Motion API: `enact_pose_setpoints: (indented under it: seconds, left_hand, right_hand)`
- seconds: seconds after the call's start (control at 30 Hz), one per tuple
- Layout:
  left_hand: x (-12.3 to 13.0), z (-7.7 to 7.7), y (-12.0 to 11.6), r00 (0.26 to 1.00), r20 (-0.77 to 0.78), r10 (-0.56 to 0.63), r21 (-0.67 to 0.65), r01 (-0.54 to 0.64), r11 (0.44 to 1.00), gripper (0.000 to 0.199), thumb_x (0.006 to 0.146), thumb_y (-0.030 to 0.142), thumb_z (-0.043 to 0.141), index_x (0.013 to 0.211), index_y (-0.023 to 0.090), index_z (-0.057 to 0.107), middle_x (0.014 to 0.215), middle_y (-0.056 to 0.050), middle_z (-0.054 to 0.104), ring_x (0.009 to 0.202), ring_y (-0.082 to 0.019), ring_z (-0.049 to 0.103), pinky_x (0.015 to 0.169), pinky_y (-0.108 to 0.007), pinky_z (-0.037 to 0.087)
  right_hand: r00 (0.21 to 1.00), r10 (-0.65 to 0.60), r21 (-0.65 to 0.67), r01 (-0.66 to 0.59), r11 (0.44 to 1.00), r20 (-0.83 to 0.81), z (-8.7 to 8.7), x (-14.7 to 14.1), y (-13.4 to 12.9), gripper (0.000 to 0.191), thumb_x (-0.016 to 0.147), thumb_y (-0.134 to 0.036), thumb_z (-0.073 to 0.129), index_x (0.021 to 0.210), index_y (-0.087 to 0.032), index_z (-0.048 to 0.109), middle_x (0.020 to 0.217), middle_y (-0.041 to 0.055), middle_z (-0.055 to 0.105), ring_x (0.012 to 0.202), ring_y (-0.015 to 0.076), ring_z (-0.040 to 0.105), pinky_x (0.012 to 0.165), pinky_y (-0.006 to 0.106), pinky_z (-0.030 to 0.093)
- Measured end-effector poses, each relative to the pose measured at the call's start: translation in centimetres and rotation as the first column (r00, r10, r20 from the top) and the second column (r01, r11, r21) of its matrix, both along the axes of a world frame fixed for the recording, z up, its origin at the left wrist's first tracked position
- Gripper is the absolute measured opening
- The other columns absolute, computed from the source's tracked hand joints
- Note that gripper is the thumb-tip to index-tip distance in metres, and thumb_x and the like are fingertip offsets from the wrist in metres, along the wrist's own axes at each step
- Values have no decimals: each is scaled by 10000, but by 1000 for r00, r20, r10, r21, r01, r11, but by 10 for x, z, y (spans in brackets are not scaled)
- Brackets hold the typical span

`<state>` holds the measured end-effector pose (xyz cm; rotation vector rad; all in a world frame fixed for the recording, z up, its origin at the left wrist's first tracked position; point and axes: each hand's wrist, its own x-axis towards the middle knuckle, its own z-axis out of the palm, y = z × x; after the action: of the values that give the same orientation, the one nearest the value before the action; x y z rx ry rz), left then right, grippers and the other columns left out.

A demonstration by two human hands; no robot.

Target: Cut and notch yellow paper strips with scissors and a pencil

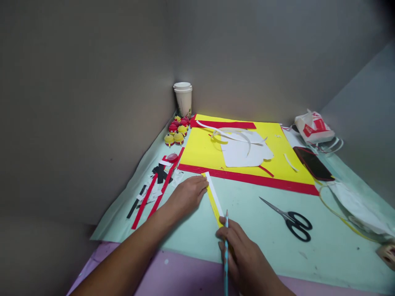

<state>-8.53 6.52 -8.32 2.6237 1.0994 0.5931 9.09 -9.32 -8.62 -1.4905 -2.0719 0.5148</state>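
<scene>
Two narrow paper strips lie together on the pale green sheet, a white strip [215, 194] along a yellow strip [213, 204]. My left hand [189, 193] is closed over their far end, with the fingers pressed together there. Near their close end, my right hand [243, 253] grips a light blue pencil [226, 255], its tip pointing away from me. The right fingers also touch the strips, and part of the near end is hidden under them. To the right of this hand lie black-handled scissors [291, 220], blades partly hidden or closed together.
Behind are yellow card [200, 148] with red borders and white paper [243, 152]. Red strips [145, 201] and scraps lie left, below small red-and-yellow round pieces [174, 133] and a lidded cup [183, 98]. A phone [313, 163], tissue pack [314, 127] and tape roll [386, 255] are right.
</scene>
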Motion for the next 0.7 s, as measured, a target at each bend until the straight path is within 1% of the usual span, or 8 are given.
enact_pose_setpoints:
  seconds: [0.13, 0.33, 0.53, 0.7]
  left_hand:
    - [1, 0, 0, 1000, -5, 3, -7, -3, 1000, 263, 945, 207, 501, 1134, 187, 682, 1229, -79, 680, 1176, -212, 609, 1030, -378, 478]
    - [3, 4, -5, 998, -49, 24, 16, -24, 1000, 235, 937, 267, 554, 1116, 184, 682, 1228, -79, 682, 1183, -224, 605, 1036, -384, 461]
    - [4, 2, -5, 996, -88, 31, 50, -27, 998, 267, 915, 294, 601, 1147, 179, 668, 1253, -80, 669, 1208, -248, 589, 1088, -443, 399]
    - [4, 1, -3, 995, -87, 46, 42, -42, 998, 283, 908, 329, 621, 1152, 193, 666, 1251, -56, 672, 1210, -246, 587, 1090, -442, 394]
  right_hand:
    - [1000, 0, -13, 0, 1000, 6, -1, 0, 0, 287, 870, -85, 397, 1086, -237, 511, 1245, 162, 600, 1159, 264, 644, 801, 377, 613]
    - [999, 3, -44, -1, 999, 52, 1, 0, 0, 241, 905, -130, 386, 1079, -243, 509, 1259, 161, 606, 1120, 276, 668, 698, 374, 631]
    - [998, 5, -60, -1, 998, 56, 2, 1, -2, 237, 908, -149, 406, 1096, -244, 514, 1275, 147, 599, 1122, 274, 667, 730, 385, 628]
    - [999, -4, -72, 7, 997, 50, 2, 2, -2, 234, 916, -147, 386, 1083, -233, 525, 1245, 149, 613, 1060, 281, 696, 705, 387, 629]
